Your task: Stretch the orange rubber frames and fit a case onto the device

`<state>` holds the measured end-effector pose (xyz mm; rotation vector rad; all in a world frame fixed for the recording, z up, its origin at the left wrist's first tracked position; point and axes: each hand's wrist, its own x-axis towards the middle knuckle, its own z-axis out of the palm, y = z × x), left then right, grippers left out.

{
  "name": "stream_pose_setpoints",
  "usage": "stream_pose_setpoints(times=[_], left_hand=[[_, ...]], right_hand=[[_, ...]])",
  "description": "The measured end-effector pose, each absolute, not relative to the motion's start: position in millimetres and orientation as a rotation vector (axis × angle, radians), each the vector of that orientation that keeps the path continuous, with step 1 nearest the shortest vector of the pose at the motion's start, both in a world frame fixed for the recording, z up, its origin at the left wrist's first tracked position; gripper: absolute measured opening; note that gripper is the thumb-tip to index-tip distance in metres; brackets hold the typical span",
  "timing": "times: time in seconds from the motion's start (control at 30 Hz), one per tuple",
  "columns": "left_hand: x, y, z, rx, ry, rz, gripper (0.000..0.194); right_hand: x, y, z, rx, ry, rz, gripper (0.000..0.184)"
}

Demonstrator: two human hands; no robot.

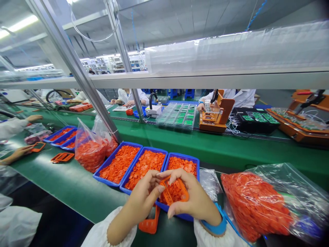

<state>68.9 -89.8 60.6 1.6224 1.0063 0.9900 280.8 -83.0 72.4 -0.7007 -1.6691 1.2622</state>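
Note:
An orange plastic frame [184, 192], its middle open, is held between my two hands over the right-hand blue tray [197, 168]. My left hand [147, 188] pinches the left side of it with thumb and fingers. My right hand [195, 193], with a blue band at the wrist, curls around the top and right side. Whether a small part sits between the fingertips I cannot make out. Below my left hand another orange frame [149, 225] lies on the table. Small orange parts [149, 163] fill the trays beneath and beside my hands.
Bags of orange parts stand left [89, 152] and right [253, 202] of the trays. A metal post [84, 79] rises behind them. Co-workers' hands show at the far left and across the bench, near an orange fixture [216, 118] and clear trays of green boards [177, 116].

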Motion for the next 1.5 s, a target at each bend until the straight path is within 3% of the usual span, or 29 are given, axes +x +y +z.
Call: stream_pose_setpoints(times=[0.47, 0.8, 1.03, 1.5], left_hand=[[63.8, -83.2, 52.2, 1.955, 1.083, 0.877, 0.030], [43.0, -67.3, 48.1, 1.903, 0.847, 0.727, 0.037], [-14.1, -10.1, 2.1, 2.197, 1.502, 0.306, 0.026], [-5.1, -8.6, -22.4, 2.390, 1.471, 0.150, 0.030]], right_hand=[[285.9, -80.7, 80.6, -0.739, -1.896, 1.185, 0.054], [277.0, -79.3, 79.8, -0.658, -1.960, 1.248, 0.051], [286.1, -79.9, 73.9, -0.809, -1.683, 1.207, 0.059], [287.0, -76.4, 72.7, -0.775, -1.632, 1.213, 0.057]])
